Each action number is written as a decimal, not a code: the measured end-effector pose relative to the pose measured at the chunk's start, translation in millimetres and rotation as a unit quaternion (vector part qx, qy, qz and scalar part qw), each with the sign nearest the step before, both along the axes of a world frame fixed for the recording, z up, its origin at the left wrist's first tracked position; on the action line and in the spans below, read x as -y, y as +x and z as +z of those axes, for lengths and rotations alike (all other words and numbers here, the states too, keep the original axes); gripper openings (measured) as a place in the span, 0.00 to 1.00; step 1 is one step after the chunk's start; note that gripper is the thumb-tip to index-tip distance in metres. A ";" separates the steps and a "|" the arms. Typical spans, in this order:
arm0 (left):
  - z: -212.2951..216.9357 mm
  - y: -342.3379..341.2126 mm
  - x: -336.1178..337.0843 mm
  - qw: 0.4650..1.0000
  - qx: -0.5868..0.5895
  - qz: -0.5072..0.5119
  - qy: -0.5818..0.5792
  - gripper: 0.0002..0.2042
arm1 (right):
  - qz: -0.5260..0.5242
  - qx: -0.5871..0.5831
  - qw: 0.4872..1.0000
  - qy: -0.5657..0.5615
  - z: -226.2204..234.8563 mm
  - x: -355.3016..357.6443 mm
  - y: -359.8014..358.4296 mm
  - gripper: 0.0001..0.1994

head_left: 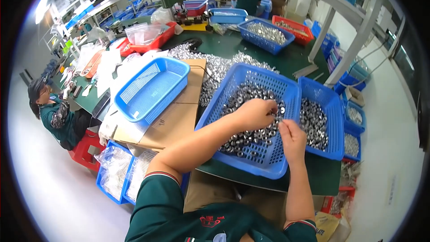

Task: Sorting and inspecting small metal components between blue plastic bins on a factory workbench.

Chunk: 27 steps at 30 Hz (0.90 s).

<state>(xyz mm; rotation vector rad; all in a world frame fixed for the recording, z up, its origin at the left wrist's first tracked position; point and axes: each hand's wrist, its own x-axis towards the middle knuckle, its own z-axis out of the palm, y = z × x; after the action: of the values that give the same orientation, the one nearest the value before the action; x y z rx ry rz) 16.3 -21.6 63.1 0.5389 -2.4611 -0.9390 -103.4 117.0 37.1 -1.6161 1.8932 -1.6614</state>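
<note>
Above the central blue basket (268, 165), the curled left hand (255, 114) and, at its right rim, the finger-and-thumb-bunched right hand (292, 141) show no confirmable grip; working low over the metal pieces (237, 145) inside should contain drops.

The person's left forearm (204, 140) runs diagonally forward and to the right from a bent elbow (173, 160); the left hand (255, 114) is curled inward, back upward. The right forearm (300, 192) extends almost straight forward. The right hand (294, 140) is positioned just beside the left, in a pinching pose.
</note>
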 end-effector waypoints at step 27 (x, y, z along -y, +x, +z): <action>18.6 10.6 9.2 0.980 -0.091 -0.103 0.146 0.11 | 0.062 -0.156 0.973 0.158 56.3 8.2 -9.8 0.07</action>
<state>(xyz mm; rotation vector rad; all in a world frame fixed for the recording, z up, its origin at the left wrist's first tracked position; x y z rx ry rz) 26.9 -30.8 81.7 0.2771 -2.2583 -1.3830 -113.2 108.9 93.4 -1.8919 2.0178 -1.0394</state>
